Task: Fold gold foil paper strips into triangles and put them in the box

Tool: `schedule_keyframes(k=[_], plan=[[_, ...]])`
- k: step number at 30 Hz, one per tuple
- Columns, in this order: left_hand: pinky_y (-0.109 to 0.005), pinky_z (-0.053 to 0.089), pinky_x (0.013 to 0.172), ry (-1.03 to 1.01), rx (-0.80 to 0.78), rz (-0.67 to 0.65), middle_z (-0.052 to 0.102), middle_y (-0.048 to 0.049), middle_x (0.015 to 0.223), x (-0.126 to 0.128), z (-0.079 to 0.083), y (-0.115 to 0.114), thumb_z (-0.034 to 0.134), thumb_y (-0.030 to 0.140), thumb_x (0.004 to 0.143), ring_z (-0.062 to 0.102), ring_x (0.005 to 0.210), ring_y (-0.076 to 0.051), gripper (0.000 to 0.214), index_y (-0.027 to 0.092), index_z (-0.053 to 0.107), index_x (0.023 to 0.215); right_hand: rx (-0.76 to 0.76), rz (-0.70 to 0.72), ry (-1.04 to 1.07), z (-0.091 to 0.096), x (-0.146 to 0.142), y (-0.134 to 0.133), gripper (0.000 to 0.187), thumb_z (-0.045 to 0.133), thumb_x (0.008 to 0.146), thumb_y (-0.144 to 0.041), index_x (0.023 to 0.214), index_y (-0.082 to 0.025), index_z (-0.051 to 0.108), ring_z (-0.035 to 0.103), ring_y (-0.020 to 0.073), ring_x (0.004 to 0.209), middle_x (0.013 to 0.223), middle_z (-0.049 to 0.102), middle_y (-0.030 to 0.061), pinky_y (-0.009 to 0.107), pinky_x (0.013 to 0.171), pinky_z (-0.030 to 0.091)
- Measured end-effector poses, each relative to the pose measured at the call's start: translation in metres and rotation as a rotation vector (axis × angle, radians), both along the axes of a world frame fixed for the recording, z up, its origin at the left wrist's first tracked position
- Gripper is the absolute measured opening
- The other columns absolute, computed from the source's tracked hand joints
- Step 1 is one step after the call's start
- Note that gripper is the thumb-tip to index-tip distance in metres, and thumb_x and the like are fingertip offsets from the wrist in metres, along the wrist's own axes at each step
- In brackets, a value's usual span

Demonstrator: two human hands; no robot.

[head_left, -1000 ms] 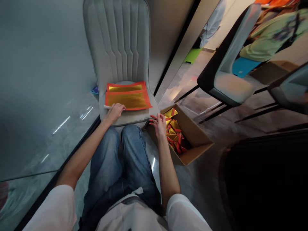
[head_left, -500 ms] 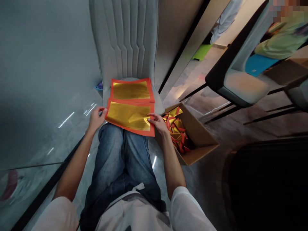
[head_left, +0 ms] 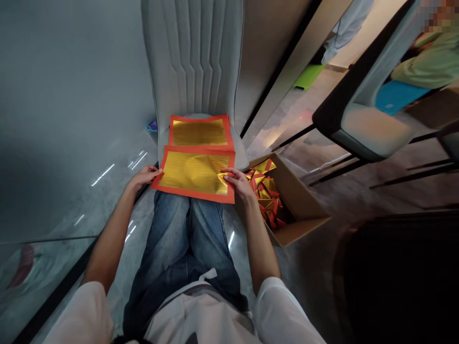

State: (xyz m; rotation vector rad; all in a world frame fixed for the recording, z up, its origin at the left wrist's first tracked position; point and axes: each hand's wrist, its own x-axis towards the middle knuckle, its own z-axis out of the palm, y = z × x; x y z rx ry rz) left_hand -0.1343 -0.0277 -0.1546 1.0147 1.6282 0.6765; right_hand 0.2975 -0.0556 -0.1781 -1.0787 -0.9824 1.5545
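A sheet of orange-red paper with a gold foil panel (head_left: 191,169) is stretched between my hands, just above my knees. My left hand (head_left: 142,177) pinches its left edge. On the opposite side, my right hand (head_left: 241,182) grips the right edge, and the foil creases by those fingertips. Behind it, a second orange-and-gold sheet (head_left: 200,132) rests on the seat of the grey chair (head_left: 195,57); whether more sheets lie under that one I cannot tell.
To the right on the floor stands an open cardboard box (head_left: 299,196) holding several folded red-and-gold paper pieces (head_left: 267,193). Another chair (head_left: 373,124) is farther right, with a person in a yellowish top (head_left: 426,62) beyond it. A wall (head_left: 71,95) borders the left.
My left hand has shifted its hold on the sheet's left edge, its fingers now stretched more to the right. The held sheet lies flatter. The whole view has moved slightly.
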Motion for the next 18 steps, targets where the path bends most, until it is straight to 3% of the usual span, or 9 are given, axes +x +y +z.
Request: schedule_keyframes(k=[3,8,11,13,18], plan=[[-0.021,0.042,0.053,-0.023,0.021,-0.058,0.07,0.0008,0.076,0.002,-0.001,-0.003,0.1,0.052,0.061,0.062,0.064,-0.013,0.061,0.019,0.063,0.097,-0.03,-0.005,0.003,0.002,0.0,-0.004,0.048,0.099,0.064,-0.041,0.106,-0.026,0.081,0.072,0.0177,0.078,0.093,0.082,-0.0004,0.03,0.077,0.057],[-0.02,0.036,0.049,-0.18,0.117,-0.094,0.074,0.0036,0.079,0.008,-0.001,-0.014,0.099,0.053,0.055,0.059,0.055,-0.011,0.079,0.025,0.048,0.108,-0.06,-0.01,0.03,0.003,0.006,-0.013,0.054,0.1,0.064,-0.041,0.112,-0.029,0.08,0.075,0.0193,0.082,0.102,0.083,-0.0009,0.032,0.079,0.06],[-0.024,0.052,0.062,-0.295,0.141,-0.16,0.08,-0.0011,0.096,0.011,0.0,-0.021,0.098,0.054,0.059,0.072,0.072,-0.017,0.085,0.028,0.045,0.12,-0.05,-0.001,0.016,0.004,0.008,-0.014,0.059,0.102,0.059,-0.038,0.113,-0.029,0.08,0.076,0.0208,0.088,0.106,0.083,0.0,0.033,0.085,0.062],[-0.028,0.058,0.07,-0.303,0.168,-0.197,0.08,-0.0024,0.098,0.013,0.0,-0.021,0.097,0.054,0.061,0.075,0.08,-0.019,0.081,0.025,0.053,0.122,-0.054,0.021,-0.023,0.004,0.008,-0.013,0.06,0.103,0.057,-0.038,0.111,-0.027,0.08,0.076,0.0221,0.089,0.105,0.083,0.0015,0.035,0.087,0.063],[-0.027,0.055,0.068,-0.175,0.275,-0.161,0.077,-0.0043,0.083,0.016,-0.006,-0.014,0.1,0.06,0.057,0.07,0.072,-0.017,0.066,0.017,0.076,0.1,-0.022,0.009,-0.082,0.004,0.004,-0.011,0.055,0.102,0.059,-0.043,0.108,-0.026,0.082,0.075,0.0224,0.088,0.102,0.083,0.0021,0.036,0.086,0.063]])
